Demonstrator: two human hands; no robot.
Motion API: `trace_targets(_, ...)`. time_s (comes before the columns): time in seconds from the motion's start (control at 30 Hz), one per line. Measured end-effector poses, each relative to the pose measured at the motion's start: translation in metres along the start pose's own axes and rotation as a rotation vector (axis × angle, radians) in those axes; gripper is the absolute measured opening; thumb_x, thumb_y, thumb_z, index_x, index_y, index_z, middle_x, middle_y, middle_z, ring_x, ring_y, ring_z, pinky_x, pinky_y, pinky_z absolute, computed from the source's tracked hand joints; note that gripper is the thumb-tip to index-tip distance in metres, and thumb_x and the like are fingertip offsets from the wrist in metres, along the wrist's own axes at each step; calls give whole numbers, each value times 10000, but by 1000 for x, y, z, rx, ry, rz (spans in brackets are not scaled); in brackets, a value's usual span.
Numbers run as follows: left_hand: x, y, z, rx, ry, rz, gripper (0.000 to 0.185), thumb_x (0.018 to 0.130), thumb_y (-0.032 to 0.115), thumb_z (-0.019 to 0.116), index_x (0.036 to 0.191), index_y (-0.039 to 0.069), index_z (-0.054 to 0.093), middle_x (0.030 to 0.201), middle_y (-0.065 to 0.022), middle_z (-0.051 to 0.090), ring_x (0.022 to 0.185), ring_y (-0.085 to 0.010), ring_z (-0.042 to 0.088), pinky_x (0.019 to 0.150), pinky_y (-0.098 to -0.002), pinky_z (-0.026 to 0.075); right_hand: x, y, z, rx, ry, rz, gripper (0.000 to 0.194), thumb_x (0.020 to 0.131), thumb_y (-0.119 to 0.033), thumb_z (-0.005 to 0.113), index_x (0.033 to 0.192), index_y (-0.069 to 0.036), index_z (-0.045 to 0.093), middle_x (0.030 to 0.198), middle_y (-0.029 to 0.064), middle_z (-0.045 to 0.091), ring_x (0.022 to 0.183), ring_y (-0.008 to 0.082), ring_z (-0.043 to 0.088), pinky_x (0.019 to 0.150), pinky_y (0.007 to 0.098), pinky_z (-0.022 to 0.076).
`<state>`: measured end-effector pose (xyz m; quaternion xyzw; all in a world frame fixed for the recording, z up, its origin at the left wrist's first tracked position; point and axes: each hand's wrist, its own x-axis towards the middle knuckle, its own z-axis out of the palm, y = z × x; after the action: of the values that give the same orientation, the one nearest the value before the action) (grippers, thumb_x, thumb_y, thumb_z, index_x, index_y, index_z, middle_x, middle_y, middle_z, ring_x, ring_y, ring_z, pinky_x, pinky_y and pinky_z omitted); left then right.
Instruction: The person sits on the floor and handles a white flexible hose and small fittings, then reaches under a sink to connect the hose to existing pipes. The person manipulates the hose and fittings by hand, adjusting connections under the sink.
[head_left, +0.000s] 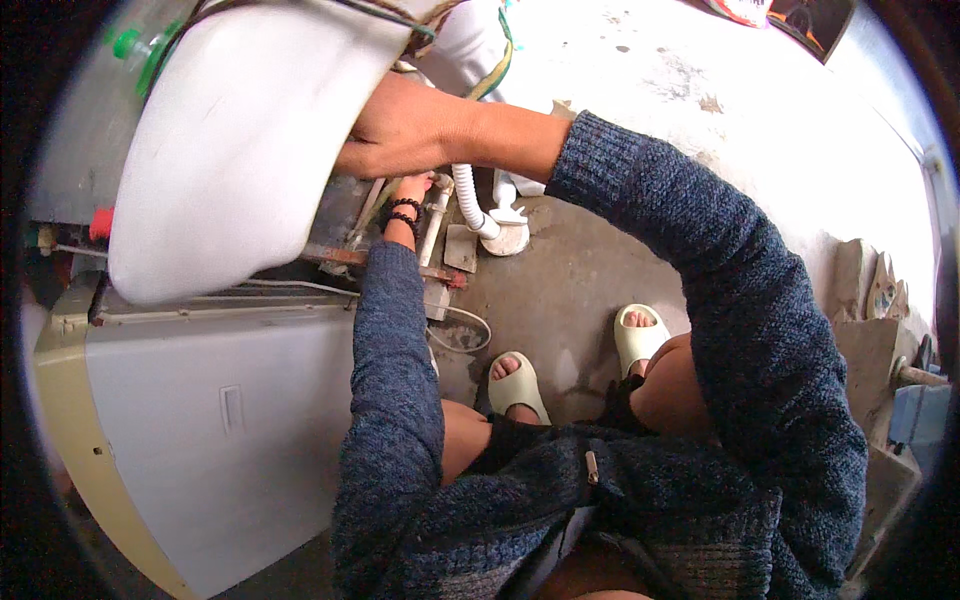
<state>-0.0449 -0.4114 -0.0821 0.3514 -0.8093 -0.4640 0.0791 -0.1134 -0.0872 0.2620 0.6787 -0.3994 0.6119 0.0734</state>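
Note:
My right hand (401, 127) reaches in from the right, its fingers hidden behind the edge of a large white rounded body (247, 150), perhaps a washbasin. Lower down, my left hand (411, 186), with dark bead bracelets (405, 211) at the wrist, is beside the elbow of a white pipe (435, 232). Its fingers are mostly covered, so whether they grip the pipe is unclear. Just right of the pipe, a white corrugated drain hose (466, 196) runs down to a round white floor drain fitting (505, 238).
A white cabinet-like appliance (217, 420) stands at the left below the white body. A rusty metal bar (337, 256) and a looped thin white cable (480, 319) lie near the pipe. Green-and-yellow wire (499, 71) hangs above. My slippered feet rest on the concrete floor (577, 262).

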Motion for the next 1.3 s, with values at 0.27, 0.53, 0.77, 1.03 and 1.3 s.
trace_targets(0.27,13,9,31,-107,195,40,301,978,244,687,1047,-47,720,1033,-129,761,810,-214,742,739,-346,618,-17,1,-21,-57,-54,99,572,1019,-481,505,971,69,658,882,297,657,871,495,643,815,554,516)
trace_targets(0.53,-19,22,43,185,325,117,245,917,194,770,993,-37,742,814,-98,765,657,-198,716,592,-360,569,-27,6,-37,-68,-110,126,479,1021,-430,531,1164,23,595,934,275,653,910,477,652,826,544,519)
trace_targets(0.77,-24,25,38,312,341,239,526,956,510,673,1177,34,708,974,-135,761,910,-317,700,810,-457,522,-38,12,-38,-118,-3,71,418,1032,-382,560,1090,32,571,788,238,641,768,426,657,711,501,538)
trace_targets(1.03,-35,62,82,334,364,66,340,863,300,822,1002,-3,754,1008,-181,774,1004,-351,729,874,-442,548,-49,29,-51,-303,88,63,411,997,-372,641,1084,18,542,682,218,641,657,454,656,581,508,545)
trace_targets(1.3,-50,26,103,69,541,199,261,796,124,882,905,-53,724,826,-201,751,749,-327,716,690,-449,536,-47,38,-56,-143,60,35,471,990,-437,646,1083,19,581,769,245,674,735,448,680,637,512,558)
